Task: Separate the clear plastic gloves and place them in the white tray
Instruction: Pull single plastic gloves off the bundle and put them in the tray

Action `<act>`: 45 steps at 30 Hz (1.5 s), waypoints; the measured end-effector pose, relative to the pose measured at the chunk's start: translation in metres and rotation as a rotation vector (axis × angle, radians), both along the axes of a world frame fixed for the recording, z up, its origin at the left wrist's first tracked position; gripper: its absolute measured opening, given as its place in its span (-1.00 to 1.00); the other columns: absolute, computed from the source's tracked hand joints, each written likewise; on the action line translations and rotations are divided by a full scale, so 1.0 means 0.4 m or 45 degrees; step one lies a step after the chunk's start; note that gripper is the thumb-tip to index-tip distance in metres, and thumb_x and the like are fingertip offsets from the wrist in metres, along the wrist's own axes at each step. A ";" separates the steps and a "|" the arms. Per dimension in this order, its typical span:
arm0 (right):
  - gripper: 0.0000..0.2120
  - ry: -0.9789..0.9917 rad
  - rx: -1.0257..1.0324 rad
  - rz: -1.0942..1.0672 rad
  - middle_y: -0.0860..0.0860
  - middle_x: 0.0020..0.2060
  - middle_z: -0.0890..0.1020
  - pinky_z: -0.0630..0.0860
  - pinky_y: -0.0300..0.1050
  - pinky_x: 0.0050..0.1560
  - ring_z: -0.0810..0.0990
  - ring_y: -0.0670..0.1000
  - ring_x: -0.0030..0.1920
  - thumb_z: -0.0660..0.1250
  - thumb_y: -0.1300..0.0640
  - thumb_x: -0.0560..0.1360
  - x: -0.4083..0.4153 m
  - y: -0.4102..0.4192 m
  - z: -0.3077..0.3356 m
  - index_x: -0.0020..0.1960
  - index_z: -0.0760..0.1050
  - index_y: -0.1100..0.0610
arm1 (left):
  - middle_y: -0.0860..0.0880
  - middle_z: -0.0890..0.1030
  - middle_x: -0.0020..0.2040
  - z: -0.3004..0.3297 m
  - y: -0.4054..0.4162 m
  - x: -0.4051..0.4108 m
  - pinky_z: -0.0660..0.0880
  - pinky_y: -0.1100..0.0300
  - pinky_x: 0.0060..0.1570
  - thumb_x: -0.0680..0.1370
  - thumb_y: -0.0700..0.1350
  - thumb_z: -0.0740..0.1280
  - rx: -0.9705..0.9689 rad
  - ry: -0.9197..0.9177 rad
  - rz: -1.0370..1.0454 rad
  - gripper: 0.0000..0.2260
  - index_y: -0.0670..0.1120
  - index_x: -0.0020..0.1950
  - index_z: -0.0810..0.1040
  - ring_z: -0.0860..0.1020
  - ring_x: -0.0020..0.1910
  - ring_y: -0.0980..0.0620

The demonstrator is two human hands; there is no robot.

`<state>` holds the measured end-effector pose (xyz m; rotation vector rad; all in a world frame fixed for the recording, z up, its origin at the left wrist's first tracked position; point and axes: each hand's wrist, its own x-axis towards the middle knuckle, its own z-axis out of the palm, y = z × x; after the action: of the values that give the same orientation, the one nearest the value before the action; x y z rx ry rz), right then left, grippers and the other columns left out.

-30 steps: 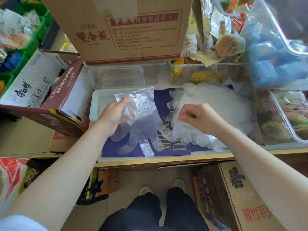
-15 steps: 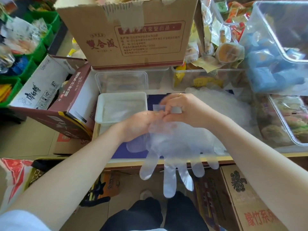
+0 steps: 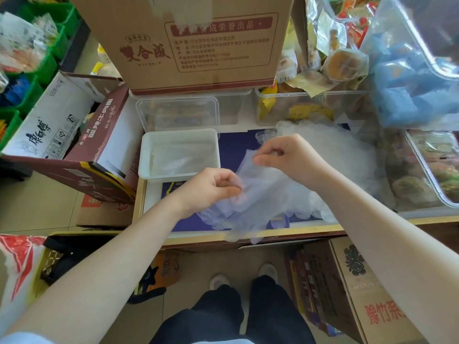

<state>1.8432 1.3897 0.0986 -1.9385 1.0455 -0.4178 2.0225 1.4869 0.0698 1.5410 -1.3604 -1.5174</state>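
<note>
I hold a clear plastic glove (image 3: 258, 194) between my two hands just in front of and to the right of the white tray (image 3: 146, 155). My left hand (image 3: 211, 188) has its fingers curled and pinches the glove's left edge close to the tray's near right corner. My right hand (image 3: 288, 157) pinches the upper edge of the same glove with thumb and fingers, a little farther right of the tray. The glove hangs slack between them, its fingers drooping over the front edge of the table (image 3: 248, 240). Whether it is one layer or two stuck together I cannot tell. Inside the tray lie flat clear gloves (image 3: 181, 157). To the right of the tray, beyond my right hand, sits a loose pile of clear gloves (image 3: 347, 155) on a dark blue sheet (image 3: 236, 147). Behind the tray stands a clear plastic container (image 3: 177, 112), and above that a brown cardboard box (image 3: 196, 43).
</note>
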 end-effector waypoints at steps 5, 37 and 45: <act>-0.75 0.017 0.054 -0.003 -0.10 -0.37 0.47 0.29 -0.37 -0.35 0.38 -0.13 -0.36 0.40 0.16 0.45 -0.015 0.000 -0.020 -0.34 0.41 0.04 | 0.08 0.62 -0.06 -0.008 0.000 -0.009 0.42 0.47 -0.04 0.61 -0.17 0.19 -0.030 -0.173 -0.100 -0.79 0.06 -0.06 0.57 0.55 -0.01 0.17; -0.49 0.996 -0.194 -0.323 0.09 0.44 0.27 0.18 0.05 0.33 0.14 0.14 0.46 0.19 -0.03 0.56 -0.315 -0.202 -0.368 0.44 0.21 0.15 | 0.11 0.34 -0.53 -0.158 -0.204 -0.171 0.21 0.33 -0.43 0.59 -0.08 0.22 -0.135 -0.488 0.271 -0.78 -0.12 -0.22 0.50 0.26 -0.49 0.14; -0.81 0.892 -0.347 -0.328 0.06 -0.14 0.53 0.24 -0.07 -0.18 0.47 0.16 -0.06 0.20 0.15 0.50 -0.324 -0.260 -0.378 -0.17 0.53 0.19 | -0.29 0.53 -0.24 -0.155 -0.242 -0.203 0.29 0.21 -0.28 0.60 -0.05 0.20 -0.110 -0.496 0.256 -0.75 -0.20 -0.11 0.55 0.39 -0.30 0.06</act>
<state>1.7135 1.2858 -0.0527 -2.2632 1.7719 0.0012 1.9414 1.3900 0.0077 1.9213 -1.4045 -1.0601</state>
